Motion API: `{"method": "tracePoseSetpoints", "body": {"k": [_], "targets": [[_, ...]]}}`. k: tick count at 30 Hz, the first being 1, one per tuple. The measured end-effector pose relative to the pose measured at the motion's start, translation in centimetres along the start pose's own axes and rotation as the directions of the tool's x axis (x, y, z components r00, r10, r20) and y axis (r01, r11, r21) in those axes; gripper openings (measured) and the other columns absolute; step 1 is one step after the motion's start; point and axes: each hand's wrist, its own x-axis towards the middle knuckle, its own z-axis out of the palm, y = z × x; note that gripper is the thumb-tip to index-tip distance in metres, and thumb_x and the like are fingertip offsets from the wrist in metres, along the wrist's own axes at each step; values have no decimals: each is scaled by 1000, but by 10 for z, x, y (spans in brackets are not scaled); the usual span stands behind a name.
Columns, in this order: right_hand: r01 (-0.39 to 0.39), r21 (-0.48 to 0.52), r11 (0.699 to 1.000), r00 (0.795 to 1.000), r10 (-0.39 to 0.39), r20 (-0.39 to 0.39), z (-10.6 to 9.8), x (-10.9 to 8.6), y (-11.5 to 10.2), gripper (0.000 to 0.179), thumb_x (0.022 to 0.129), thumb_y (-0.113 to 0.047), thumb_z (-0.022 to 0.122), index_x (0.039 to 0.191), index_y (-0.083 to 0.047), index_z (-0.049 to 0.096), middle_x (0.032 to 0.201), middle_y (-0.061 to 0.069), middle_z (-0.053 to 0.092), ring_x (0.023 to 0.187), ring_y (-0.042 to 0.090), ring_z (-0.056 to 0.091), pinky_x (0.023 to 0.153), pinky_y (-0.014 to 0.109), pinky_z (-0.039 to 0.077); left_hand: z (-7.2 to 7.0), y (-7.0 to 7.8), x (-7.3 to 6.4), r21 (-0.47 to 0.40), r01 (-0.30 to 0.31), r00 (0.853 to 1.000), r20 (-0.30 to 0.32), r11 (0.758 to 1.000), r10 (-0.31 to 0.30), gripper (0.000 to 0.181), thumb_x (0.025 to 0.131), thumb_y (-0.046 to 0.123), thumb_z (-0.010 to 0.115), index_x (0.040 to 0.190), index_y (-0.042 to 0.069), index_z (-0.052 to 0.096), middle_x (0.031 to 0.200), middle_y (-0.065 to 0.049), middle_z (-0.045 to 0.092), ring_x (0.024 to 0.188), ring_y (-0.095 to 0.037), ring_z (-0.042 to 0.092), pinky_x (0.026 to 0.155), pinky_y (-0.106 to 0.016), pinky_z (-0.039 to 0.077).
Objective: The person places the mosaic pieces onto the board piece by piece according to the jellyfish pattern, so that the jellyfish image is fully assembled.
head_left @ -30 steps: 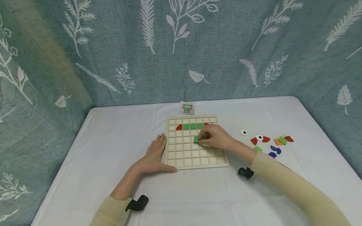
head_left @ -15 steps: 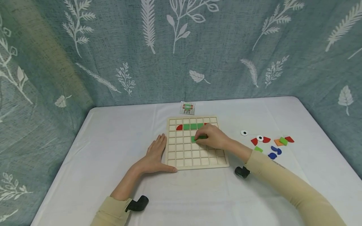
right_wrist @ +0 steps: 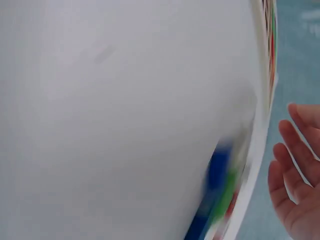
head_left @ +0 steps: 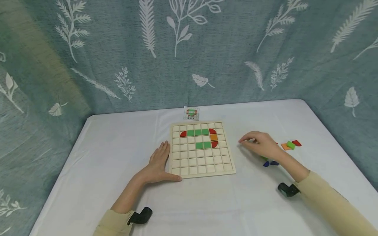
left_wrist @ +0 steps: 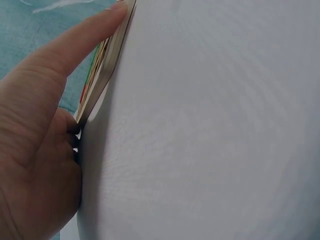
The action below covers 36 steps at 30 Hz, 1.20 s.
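The wooden grid board (head_left: 192,162) lies at mid-table. Three green squares (head_left: 198,132) run along an upper row, a red quarter-round piece (head_left: 183,134) at their left and another at their right. Below that right-hand one are an orange square (head_left: 214,137) and one more red quarter-round (head_left: 214,144), with two green squares (head_left: 203,145) beside it. My left hand (head_left: 157,167) rests along the board's left side, fingers straight, its thumb (left_wrist: 95,37) touching the front edge. Over the table right of the board is my right hand (head_left: 262,144), fingers loosely bent and holding nothing; it hides part of the loose pieces.
Loose pieces lie at the right: a light green piece (head_left: 290,145) over an orange one (head_left: 285,147), a red one (head_left: 296,143), and blue ones (head_left: 274,163) below my right hand. Behind the board is a small picture card (head_left: 191,113). A patterned curtain (head_left: 165,85) hangs behind the table.
My right hand has let go of the green squares, leaving them in the row beside the lower red piece, and has moved right towards the loose pieces. My left hand keeps its place.
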Motion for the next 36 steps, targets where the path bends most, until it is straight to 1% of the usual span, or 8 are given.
{"method": "tracePoseSetpoints", "body": {"k": [4, 10, 13, 17, 21, 26, 31, 36], "targets": [[-111, -63, 992, 992, 107, -67, -26, -33, 27, 15, 94, -11, 65, 105, -5, 73, 106, 14, 69, 94, 30, 64, 76, 44, 55, 0, -1, -2, 6, -5, 1000, -10, 1000, 5, 136, 67, 57, 83, 153, -5, -2, 161, -20, -5, 148, -32, -10, 116, -54, -1], [-318, -90, 944, 944, 308, -115, -56, -66, 53, 29, 94, -14, 66, 116, 4, 65, 116, 28, 61, 102, 42, 57, 83, 57, 50, -1, -3, -3, 1, -11, 1000, -17, 1000, 11, 136, 67, 56, 83, 153, -5, -2, 161, -20, -5, 148, -33, -10, 116, -55, -1], [-366, -101, 925, 929, 356, -101, -63, -73, 64, 35, 93, -15, 67, 120, 7, 61, 115, 29, 60, 101, 42, 54, 81, 54, 49, -1, -3, -3, 8, -7, 1000, -15, 1000, 7, 136, 67, 56, 83, 153, -5, -2, 161, -20, -6, 148, -32, -10, 116, -54, -2], [-394, -113, 912, 919, 388, -73, -65, -75, 73, 37, 92, -13, 68, 121, 8, 60, 108, 26, 61, 93, 37, 53, 74, 43, 49, -1, -2, -2, 12, -6, 1000, -8, 1000, 6, 135, 68, 57, 83, 153, -5, -2, 161, -19, -6, 148, -31, -10, 116, -53, -2], [-397, -101, 912, 917, 389, -90, -62, -74, 72, 34, 91, -10, 68, 120, 6, 61, 106, 25, 63, 94, 36, 55, 76, 45, 51, 0, -2, -1, 12, -7, 1000, -4, 1000, 7, 135, 68, 57, 83, 153, -5, -2, 161, -19, -6, 148, -31, -10, 116, -53, -2], [-351, -64, 934, 930, 340, -138, -53, -65, 60, 26, 92, -13, 69, 113, 3, 66, 104, 23, 66, 95, 37, 59, 80, 50, 54, 2, -1, 0, 11, -12, 1000, -7, 1000, 12, 135, 67, 56, 83, 153, -6, -1, 161, -20, -5, 148, -32, -9, 117, -53, -2], [-249, -62, 967, 957, 236, -170, -38, -48, 42, 15, 90, -11, 71, 102, -4, 71, 92, 11, 69, 86, 29, 63, 71, 39, 56, 1, -1, 0, 9, -24, 1000, -9, 1000, 24, 135, 67, 53, 84, 153, -7, -1, 161, -22, -5, 148, -33, -9, 116, -53, -1], [-125, -84, 989, 986, 115, -120, -17, -27, 25, 10, 86, -5, 73, 95, -9, 73, 83, 1, 66, 75, 18, 56, 64, 29, 50, 1, -1, 0, 14, -28, 1000, -13, 1000, 28, 134, 68, 52, 84, 152, -8, -1, 160, -23, -4, 148, -34, -8, 116, -54, -1]]}}
